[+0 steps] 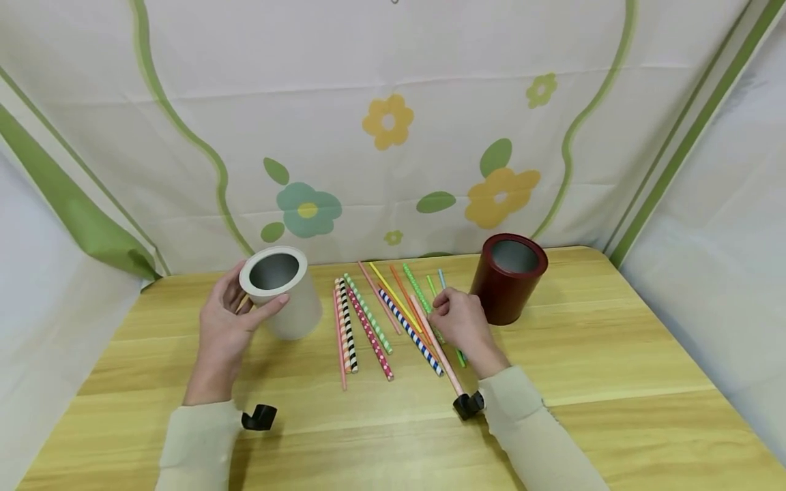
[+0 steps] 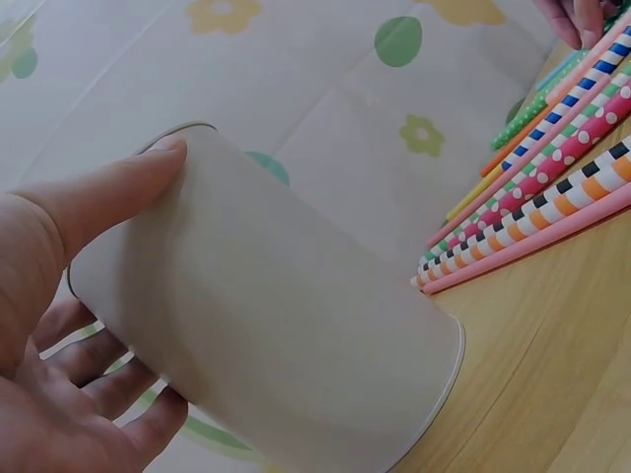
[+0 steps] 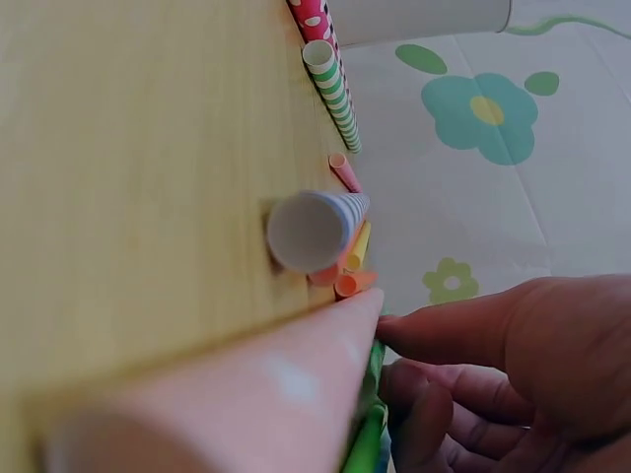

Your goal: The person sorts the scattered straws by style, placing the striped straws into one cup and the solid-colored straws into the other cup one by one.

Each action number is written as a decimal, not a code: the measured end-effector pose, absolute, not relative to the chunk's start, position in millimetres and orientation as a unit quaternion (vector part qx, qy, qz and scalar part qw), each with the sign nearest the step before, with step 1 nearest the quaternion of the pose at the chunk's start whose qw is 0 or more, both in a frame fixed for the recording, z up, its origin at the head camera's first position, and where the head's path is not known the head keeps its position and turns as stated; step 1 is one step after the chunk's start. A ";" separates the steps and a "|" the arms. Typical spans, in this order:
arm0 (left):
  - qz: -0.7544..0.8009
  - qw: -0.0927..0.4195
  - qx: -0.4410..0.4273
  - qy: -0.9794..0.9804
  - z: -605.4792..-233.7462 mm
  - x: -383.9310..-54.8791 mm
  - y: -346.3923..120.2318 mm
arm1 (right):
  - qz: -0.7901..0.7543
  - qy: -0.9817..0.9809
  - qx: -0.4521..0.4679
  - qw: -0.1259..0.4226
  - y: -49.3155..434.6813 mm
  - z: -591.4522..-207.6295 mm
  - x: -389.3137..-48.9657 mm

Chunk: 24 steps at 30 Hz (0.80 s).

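Note:
On the left, my left hand [image 1: 230, 317] holds a white canister [image 1: 301, 307] near its rim, thumb on the front and the other fingers round the far side. In the left wrist view the thumb lies on the canister's wall [image 2: 266, 296]. My right hand [image 1: 460, 324] is low over the right part of a row of paper straws. Its thumb and curled forefinger pinch a green polka-dot straw [image 1: 416, 286], beside a pale pink straw [image 1: 451, 372]. Close by lie a blue-striped straw [image 1: 414, 334] and a plain green straw [image 1: 462, 359], partly hidden by the hand.
A dark red canister [image 1: 506, 290] stands just right of my right hand, its mouth up. Between the hands lie black-striped [image 1: 347, 331], pink dotted [image 1: 371, 334] and green-striped straws [image 1: 371, 317]. A flowered curtain [image 1: 344, 102] hangs behind the wooden table [image 1: 368, 436].

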<state>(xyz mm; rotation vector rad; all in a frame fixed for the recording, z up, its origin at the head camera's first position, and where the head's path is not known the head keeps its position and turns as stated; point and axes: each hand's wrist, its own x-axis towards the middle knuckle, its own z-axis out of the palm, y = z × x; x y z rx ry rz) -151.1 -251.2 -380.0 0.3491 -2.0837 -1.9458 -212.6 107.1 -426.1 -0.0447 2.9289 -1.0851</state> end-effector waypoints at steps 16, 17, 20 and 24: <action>-0.666 0.131 0.112 -0.726 -383.1 -152.7 -251.0 | -0.315 0.949 -0.008 0.017 107.0 -422.5 -208.6; -0.665 0.131 0.112 -0.726 -383.1 -152.6 -251.0 | -0.313 0.950 -0.010 0.017 107.1 -422.7 -208.5; -0.663 0.131 0.114 -0.729 -382.8 -152.1 -251.3 | -0.310 0.950 -0.017 0.018 107.0 -423.3 -208.7; -0.660 0.131 0.114 -0.731 -382.3 -151.4 -251.9 | -0.306 0.952 -0.022 0.017 106.3 -423.3 -209.8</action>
